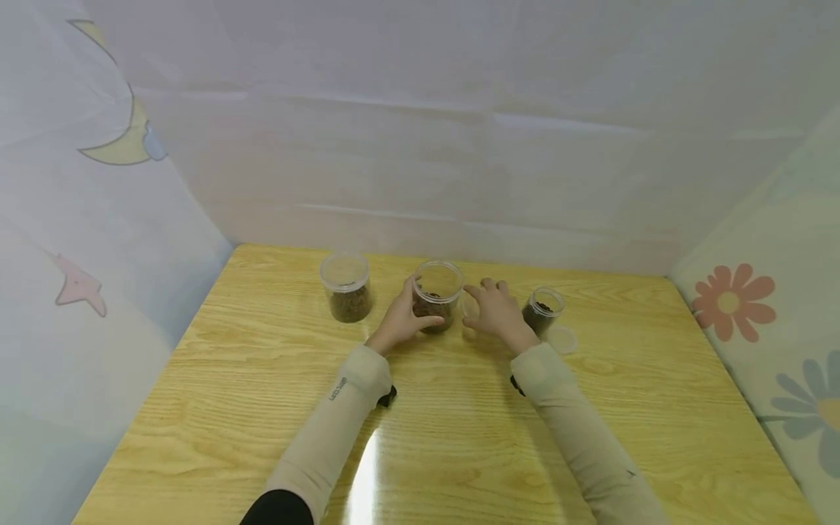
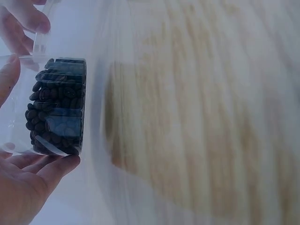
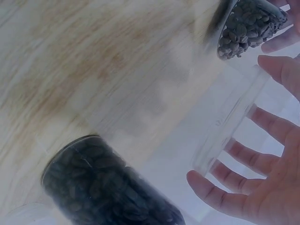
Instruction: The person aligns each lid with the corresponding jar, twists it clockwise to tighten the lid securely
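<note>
The person's left hand (image 1: 397, 321) is curling its fingers partway around a clear jar of dark beans (image 1: 437, 308), keeping it upright at the far side of the desk (image 1: 453, 437). Just beside it, the right hand (image 1: 497, 313) is spreading its fingers wide, pinching a clear lid (image 3: 229, 124) by its rim. Another jar (image 1: 349, 295) is standing left; a narrower jar (image 1: 539, 315) is standing right.

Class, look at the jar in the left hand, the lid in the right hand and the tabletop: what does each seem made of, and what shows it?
Jar: probably clear, glossy plastic, possibly glass; dark contents show through its shiny wall.
Lid: likely smooth, translucent plastic; it looks pale and partly see-through.
Tabletop: wood or wood-look laminate, glossy; grain streaks and a bright reflection show.
</note>
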Demonstrator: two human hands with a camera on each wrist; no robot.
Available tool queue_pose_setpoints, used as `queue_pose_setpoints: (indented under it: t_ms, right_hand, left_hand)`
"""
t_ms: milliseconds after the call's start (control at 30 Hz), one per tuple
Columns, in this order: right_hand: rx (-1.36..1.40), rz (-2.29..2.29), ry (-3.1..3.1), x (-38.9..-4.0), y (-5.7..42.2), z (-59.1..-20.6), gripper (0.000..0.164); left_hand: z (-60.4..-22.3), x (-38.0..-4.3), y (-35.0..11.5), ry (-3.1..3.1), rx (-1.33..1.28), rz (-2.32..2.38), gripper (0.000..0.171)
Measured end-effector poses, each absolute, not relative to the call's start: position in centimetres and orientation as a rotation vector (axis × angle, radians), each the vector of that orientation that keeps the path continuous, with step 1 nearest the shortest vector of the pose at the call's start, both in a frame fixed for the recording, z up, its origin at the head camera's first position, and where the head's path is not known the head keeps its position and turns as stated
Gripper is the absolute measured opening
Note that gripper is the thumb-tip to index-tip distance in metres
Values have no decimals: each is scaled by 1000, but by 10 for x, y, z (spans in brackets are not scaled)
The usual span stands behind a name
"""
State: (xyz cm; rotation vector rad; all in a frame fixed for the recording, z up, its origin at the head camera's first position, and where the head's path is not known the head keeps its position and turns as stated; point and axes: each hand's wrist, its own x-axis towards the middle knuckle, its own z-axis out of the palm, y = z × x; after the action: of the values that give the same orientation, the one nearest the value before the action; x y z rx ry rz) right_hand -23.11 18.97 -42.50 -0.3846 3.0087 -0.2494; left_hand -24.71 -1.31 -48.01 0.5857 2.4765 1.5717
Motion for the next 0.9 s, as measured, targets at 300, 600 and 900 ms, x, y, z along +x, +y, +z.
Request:
queue_pose_setpoints:
  t_ms: [300,600,900]
  right_hand:
    - [-411,-255,3038,-219,192,-422,67]
    - [-442,-251,3084,-202,191,-415,64]
    - [-415,-308,3095,-186,189,-408,64]
  left_hand:
    - [-471,-237,-15,2511,597,1566,100]
    - [-465,-225,-17,2564,627,1529,99]
    - [-458,-210,-20,2580,639,1522,101]
